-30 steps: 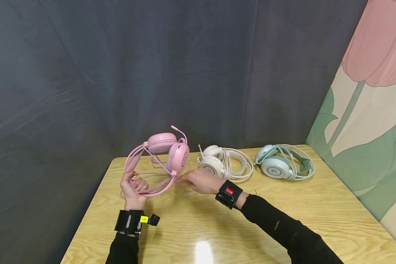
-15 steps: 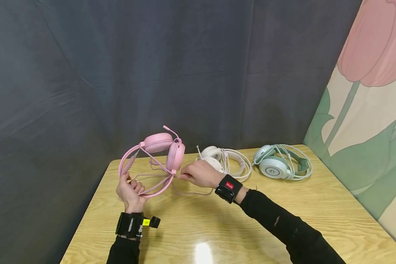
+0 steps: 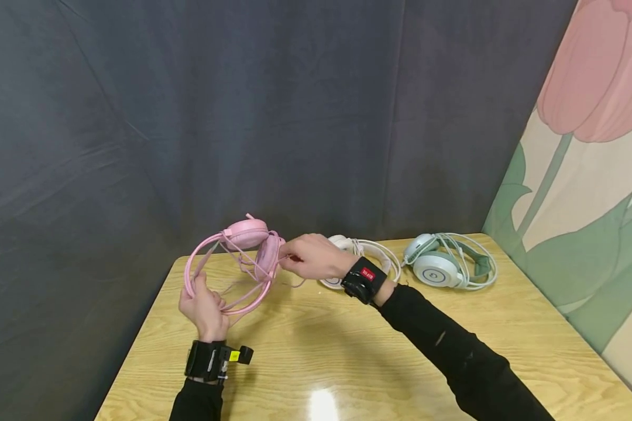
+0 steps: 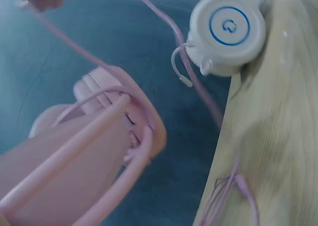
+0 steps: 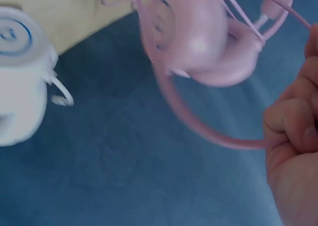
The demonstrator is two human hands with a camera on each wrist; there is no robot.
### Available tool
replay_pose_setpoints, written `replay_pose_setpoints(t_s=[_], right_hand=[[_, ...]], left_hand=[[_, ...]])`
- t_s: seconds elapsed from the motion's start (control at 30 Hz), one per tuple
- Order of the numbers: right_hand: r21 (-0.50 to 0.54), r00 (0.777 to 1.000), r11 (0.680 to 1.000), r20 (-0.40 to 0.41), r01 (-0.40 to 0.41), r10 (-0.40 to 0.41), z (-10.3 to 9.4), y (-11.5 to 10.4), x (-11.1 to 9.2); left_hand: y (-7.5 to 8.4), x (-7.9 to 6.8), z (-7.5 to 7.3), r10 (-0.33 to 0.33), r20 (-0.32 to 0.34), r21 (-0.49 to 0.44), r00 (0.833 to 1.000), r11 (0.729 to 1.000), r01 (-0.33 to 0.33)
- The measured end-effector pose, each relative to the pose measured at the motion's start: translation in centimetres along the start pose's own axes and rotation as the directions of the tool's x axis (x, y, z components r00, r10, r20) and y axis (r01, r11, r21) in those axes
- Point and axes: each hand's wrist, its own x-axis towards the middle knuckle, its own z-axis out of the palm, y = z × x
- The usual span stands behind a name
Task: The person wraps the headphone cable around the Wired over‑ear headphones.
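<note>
A pink headset (image 3: pixel 246 234) is held above the left part of the table, tilted, with its ear cups at the upper right. My left hand (image 3: pixel 204 310) grips it by the headband at the lower left. Beside the nearer cup, the fingers of my right hand (image 3: pixel 312 256) pinch the headset's thin pink cable (image 5: pixel 208 132). That cable crosses the ear cup and the headband in the left wrist view, and a thinner part with a small pink joint (image 4: pixel 241 185) hangs over the table. My left hand lies mostly outside the left wrist view.
Behind my right hand lies a white headset (image 4: pixel 229 32) with its cable bundled. Farther right is a mint-green headset (image 3: pixel 436 272), also with a wound cable. The wooden table (image 3: pixel 274 374) ends at a dark curtain (image 3: pixel 295 117); a flower-painted wall (image 3: pixel 584 234) borders the right.
My right hand has moved up a little, taking the pink cable with it, and now covers part of the white headset. The pink headset has shifted slightly left and turned in my left hand.
</note>
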Motion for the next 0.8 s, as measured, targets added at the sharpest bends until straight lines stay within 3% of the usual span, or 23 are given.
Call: replay_pose_setpoints(t_s=[0.2, 0.37, 0.6, 0.8], right_hand=[[-0.075, 0.996, 0.994, -0.035, 0.080, -0.083, -1.8, -0.8, 0.9], [-0.153, 0.984, 0.986, -0.151, 0.069, -0.093, -1.8, -0.1, 1.6], [-0.227, 0.955, 0.971, -0.266, 0.070, -0.131, -1.8, 1.4, 1.8], [-0.323, 0.924, 0.936, -0.299, 0.139, -0.240, -1.7, 1.0, 2.0]], left_hand=[[-0.1, -0.4, 0.4, 0.134, 0.030, 0.110, 0.990, 0.984, -0.137], [0.3, -1.1, 0.6, 0.187, 0.100, 0.194, 0.977, 0.960, -0.204], [1.0, -2.0, 0.9, 0.207, 0.212, 0.240, 0.955, 0.937, -0.256], [1.1, -2.1, 0.9, 0.167, 0.242, 0.296, 0.956, 0.925, -0.237]])
